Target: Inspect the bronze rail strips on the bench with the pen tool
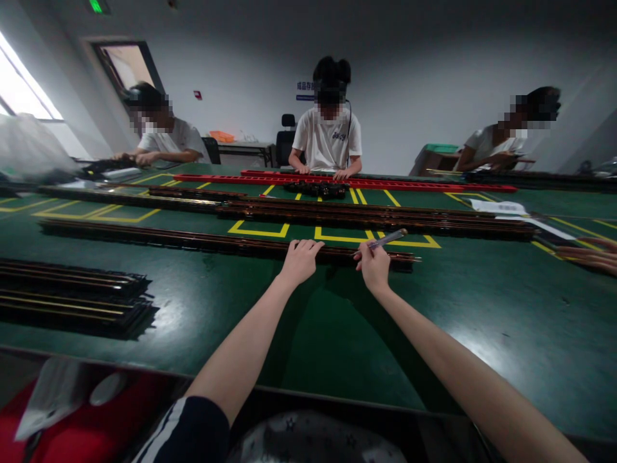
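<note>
A bundle of long, thin dark strips (202, 243) with copper-coloured lines lies across the green table in front of me. My left hand (301, 262) rests on the bundle, its fingers bent over the top and their tips hidden. Near the bundle's right end, my right hand (375, 266) is closed around a slim pen-like tool (394, 237). The tool's back end points up and right, and its front end is hidden by the fingers at the strips. Just beyond lies a thicker stack of similar strips (376, 217).
More strip bundles (72, 302) lie at the left. Yellow tape lines mark the green table (482, 308). Across it, a person (330, 138) handles dark parts by red rails (414, 185). Other people sit at left and right. Another person's hand (595, 254) reaches in at right.
</note>
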{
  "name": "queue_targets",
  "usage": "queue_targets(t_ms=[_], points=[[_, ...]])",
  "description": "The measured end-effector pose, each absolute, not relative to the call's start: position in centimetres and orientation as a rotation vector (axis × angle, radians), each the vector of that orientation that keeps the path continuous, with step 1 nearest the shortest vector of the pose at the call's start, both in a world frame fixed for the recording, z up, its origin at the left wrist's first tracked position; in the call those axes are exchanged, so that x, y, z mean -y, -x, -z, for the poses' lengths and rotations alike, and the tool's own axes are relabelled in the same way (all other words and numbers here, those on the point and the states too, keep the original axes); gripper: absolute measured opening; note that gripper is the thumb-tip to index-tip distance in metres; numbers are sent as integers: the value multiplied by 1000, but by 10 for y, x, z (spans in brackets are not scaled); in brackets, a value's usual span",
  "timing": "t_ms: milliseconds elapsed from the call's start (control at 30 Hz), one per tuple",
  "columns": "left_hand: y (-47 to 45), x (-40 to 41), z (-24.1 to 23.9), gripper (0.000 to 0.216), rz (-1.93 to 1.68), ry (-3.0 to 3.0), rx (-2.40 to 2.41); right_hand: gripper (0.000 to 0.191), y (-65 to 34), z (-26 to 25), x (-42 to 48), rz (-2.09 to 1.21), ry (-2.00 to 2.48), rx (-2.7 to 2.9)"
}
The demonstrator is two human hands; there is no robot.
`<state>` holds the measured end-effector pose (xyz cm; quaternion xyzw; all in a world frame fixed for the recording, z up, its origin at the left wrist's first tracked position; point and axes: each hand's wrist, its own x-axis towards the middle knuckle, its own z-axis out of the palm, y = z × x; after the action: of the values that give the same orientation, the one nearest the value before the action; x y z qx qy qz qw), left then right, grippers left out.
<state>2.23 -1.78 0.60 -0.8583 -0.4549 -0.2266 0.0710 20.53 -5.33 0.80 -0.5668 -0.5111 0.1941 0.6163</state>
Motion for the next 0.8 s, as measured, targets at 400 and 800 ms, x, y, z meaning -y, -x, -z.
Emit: queue_targets(t_ms=[400, 800], points=[[-22, 18, -6, 48, 707, 2594, 1376, 48, -206, -7, 53, -477, 1273, 1167], [-24, 16, -6, 49, 689, 2572, 1382, 51, -205, -9, 54, -493, 1234, 1179]])
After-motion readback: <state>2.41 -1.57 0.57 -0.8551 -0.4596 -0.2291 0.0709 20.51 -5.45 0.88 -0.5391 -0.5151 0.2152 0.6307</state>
